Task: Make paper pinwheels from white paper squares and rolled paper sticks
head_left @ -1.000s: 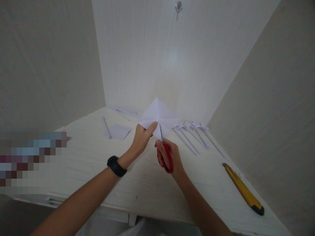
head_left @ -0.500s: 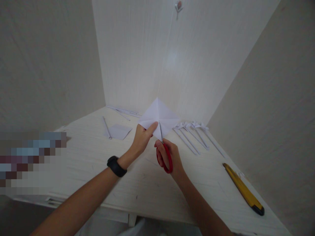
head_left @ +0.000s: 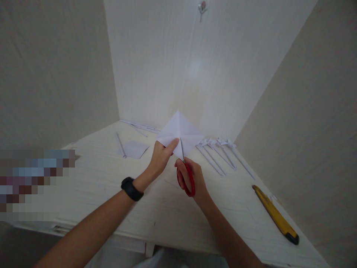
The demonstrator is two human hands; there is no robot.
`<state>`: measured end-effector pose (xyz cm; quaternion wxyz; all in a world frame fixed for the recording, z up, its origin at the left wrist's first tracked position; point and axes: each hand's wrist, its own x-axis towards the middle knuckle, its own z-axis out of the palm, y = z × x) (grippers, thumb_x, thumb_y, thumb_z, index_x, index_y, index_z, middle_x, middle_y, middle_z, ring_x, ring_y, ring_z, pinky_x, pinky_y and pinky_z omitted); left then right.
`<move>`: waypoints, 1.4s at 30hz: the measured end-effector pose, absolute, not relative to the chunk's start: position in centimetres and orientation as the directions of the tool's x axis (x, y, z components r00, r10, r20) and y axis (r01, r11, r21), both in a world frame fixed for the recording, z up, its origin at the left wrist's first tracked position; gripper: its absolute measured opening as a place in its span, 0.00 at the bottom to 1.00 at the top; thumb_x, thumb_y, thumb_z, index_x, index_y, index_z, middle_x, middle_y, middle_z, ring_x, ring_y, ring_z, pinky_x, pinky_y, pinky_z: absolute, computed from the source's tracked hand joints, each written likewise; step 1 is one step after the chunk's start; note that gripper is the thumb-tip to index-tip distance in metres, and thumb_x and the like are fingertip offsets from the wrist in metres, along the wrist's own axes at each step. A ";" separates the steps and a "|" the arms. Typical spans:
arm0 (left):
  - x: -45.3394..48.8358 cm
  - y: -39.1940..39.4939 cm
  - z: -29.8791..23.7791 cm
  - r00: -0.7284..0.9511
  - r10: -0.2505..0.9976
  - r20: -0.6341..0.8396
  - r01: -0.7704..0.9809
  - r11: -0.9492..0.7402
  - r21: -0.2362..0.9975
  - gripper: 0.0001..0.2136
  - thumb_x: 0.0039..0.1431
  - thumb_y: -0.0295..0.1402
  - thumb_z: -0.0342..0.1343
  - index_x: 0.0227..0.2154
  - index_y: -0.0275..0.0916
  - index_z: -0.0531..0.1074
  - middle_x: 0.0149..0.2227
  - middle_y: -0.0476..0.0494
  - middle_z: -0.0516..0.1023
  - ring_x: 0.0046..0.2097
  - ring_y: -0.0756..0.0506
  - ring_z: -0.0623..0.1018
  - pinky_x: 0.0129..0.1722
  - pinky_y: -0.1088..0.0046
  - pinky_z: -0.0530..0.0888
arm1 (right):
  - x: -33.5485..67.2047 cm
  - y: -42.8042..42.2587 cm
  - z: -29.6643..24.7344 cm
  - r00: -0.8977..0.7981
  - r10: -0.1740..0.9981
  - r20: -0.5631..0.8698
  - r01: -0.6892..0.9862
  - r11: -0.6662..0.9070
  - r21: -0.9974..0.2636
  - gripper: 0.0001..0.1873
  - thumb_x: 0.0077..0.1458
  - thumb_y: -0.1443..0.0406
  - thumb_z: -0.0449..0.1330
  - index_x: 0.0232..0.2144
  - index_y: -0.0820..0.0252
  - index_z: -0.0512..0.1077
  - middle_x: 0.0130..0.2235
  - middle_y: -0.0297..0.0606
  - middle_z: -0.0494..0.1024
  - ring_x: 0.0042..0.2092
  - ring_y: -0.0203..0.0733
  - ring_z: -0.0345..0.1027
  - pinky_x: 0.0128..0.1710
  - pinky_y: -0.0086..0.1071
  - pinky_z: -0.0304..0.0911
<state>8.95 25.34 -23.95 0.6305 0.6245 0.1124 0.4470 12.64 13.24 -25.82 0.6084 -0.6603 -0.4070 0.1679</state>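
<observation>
My left hand [head_left: 162, 155] pinches a creased white square of paper [head_left: 178, 124] by its lower left part, thumb on top. The sheet is held up like a diamond, one corner pointing away. Red-handled scissors [head_left: 190, 182] are gripped in my right hand [head_left: 192, 173], fingers through the loops. Their blades lie at the paper's near corner, along a slit that runs toward the centre crease. Most of the blade length is hidden by the paper and my fingers.
Several rolled paper sticks with folded paper tops [head_left: 220, 149] lie at the right back. A yellow box cutter [head_left: 275, 214] rests along the right edge. At left are another paper sheet [head_left: 136, 149], a paper stick [head_left: 120, 144] and several thin paper rolls [head_left: 139, 126]. Walls enclose the white table [head_left: 156, 216].
Both hands, the paper and the scissors stay in nearly the same place. The scissors look slightly more closed along the slit.
</observation>
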 end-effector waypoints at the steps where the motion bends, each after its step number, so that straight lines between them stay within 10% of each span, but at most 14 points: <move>1: 8.9 25.3 -24.0 0.576 0.702 0.419 -0.428 -0.177 0.886 0.12 0.49 0.41 0.59 0.21 0.38 0.68 0.21 0.53 0.66 0.23 0.53 0.66 0.22 0.79 0.66 | 12.6 13.2 -25.8 0.611 0.742 0.275 0.336 0.071 -0.939 0.19 0.57 0.50 0.51 0.24 0.59 0.63 0.12 0.23 0.60 0.12 0.28 0.52 0.11 0.23 0.47; 42: 8.8 25.1 -23.6 0.559 0.721 0.409 -0.409 -0.189 0.893 0.12 0.49 0.40 0.58 0.20 0.38 0.67 0.21 0.53 0.66 0.23 0.53 0.66 0.22 0.79 0.66 | 12.8 13.1 -25.9 0.603 0.746 0.283 0.345 0.076 -0.936 0.18 0.57 0.51 0.52 0.24 0.58 0.63 0.12 0.23 0.60 0.12 0.29 0.52 0.11 0.23 0.47</move>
